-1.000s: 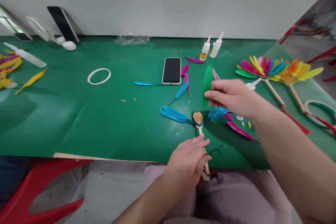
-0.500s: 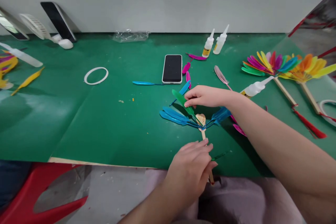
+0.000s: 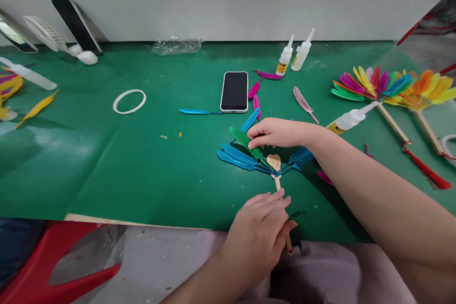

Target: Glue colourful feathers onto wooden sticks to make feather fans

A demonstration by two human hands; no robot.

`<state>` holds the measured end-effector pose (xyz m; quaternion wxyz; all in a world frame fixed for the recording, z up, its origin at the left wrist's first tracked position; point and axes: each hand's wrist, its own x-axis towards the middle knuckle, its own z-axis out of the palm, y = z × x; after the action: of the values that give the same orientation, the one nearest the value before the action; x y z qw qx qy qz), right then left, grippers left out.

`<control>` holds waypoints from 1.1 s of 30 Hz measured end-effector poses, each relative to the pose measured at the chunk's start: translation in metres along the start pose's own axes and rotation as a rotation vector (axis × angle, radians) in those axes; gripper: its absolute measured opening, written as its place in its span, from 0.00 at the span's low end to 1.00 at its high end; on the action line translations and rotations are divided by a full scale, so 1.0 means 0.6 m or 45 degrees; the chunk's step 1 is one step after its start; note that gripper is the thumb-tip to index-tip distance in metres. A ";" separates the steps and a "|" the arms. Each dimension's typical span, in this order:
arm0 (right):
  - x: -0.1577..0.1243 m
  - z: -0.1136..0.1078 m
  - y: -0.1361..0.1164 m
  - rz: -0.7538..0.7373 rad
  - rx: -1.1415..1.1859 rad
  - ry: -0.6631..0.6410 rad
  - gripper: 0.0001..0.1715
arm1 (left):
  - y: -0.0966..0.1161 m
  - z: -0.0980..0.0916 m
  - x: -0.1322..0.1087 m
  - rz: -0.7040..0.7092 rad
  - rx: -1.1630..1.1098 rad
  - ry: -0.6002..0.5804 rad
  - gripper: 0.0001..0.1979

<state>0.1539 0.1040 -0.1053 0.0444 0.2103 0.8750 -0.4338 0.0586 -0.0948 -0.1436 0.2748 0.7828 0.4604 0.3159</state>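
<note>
My left hand (image 3: 261,228) is wrapped over a wooden stick (image 3: 278,183) near the table's front edge. The stick's wide, rounded head (image 3: 274,162) bears blue feathers on both sides: a left group (image 3: 237,156) and a right group (image 3: 301,156) partly under my right forearm. My right hand (image 3: 270,133) pinches a green feather (image 3: 242,139), whose quill end meets the stick's head, to the upper left of it. A loose blue feather (image 3: 250,119) lies just behind the green one. Another green feather (image 3: 301,212) lies right of my left hand.
Behind my hands is a phone (image 3: 234,92) with pink feathers (image 3: 254,90) beside it. Glue bottles (image 3: 284,59) stand at the back; another (image 3: 347,120) is beyond my right forearm. Feather fans (image 3: 377,86) lie right, a white ring (image 3: 129,101) left. A red chair (image 3: 39,266) is lower left.
The green feather in my right hand has tilted slightly further left and down. My left hand stays on the stick. The view has shifted slightly.
</note>
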 end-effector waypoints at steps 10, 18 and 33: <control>0.008 0.010 0.003 -0.039 -0.063 0.037 0.20 | 0.001 -0.003 0.000 -0.007 -0.007 -0.012 0.08; 0.007 0.011 0.002 0.000 -0.078 0.039 0.20 | 0.001 -0.001 -0.002 -0.010 -0.016 -0.030 0.08; 0.005 0.011 -0.013 0.095 -0.136 0.018 0.19 | 0.001 -0.001 -0.003 0.001 -0.015 0.003 0.09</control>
<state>0.1477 0.0960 -0.1044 0.0656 0.2431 0.8887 -0.3831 0.0576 -0.0966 -0.1433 0.2786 0.7809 0.4587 0.3197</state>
